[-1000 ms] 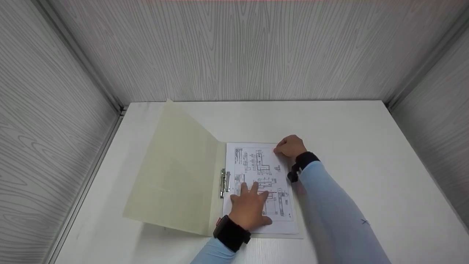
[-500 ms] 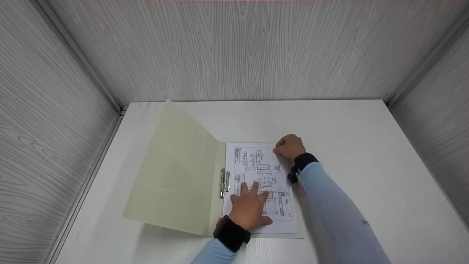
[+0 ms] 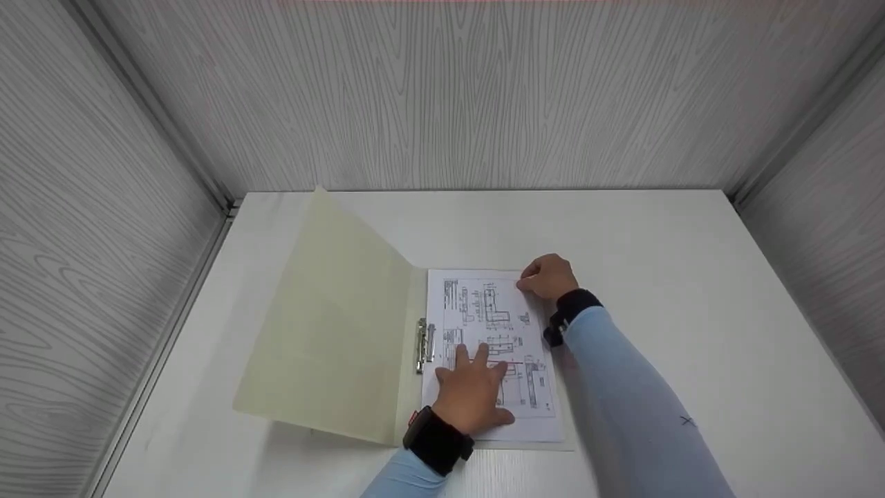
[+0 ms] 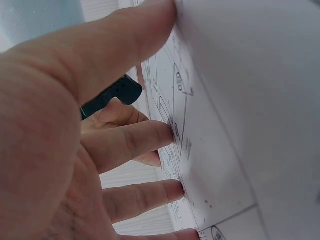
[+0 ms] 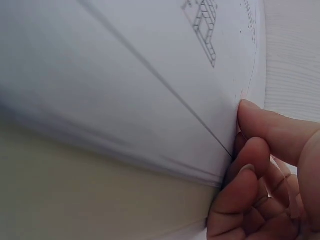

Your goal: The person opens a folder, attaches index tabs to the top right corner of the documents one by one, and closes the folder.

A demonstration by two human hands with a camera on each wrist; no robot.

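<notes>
A pale yellow folder [image 3: 330,332] lies with its cover raised to the left. On its right side rests a stack of white paper [image 3: 532,429] printed with technical drawings. My left hand [image 3: 470,395] is spread over the lower part of the top sheet, fingertips against the print in the left wrist view. At the far right corner, my right hand [image 3: 551,277] pinches the edge of the paper; the right wrist view shows the thumb [image 5: 265,122] on top and the other fingers curled at the edge. A metal lever clip [image 3: 421,346] sits along the folder's spine, at the paper's left edge.
The white table [image 3: 664,277] extends around the folder. Grey wood-grain panels [image 3: 442,97] enclose it at the back and both sides. Each wrist wears a black band, and both sleeves are light blue.
</notes>
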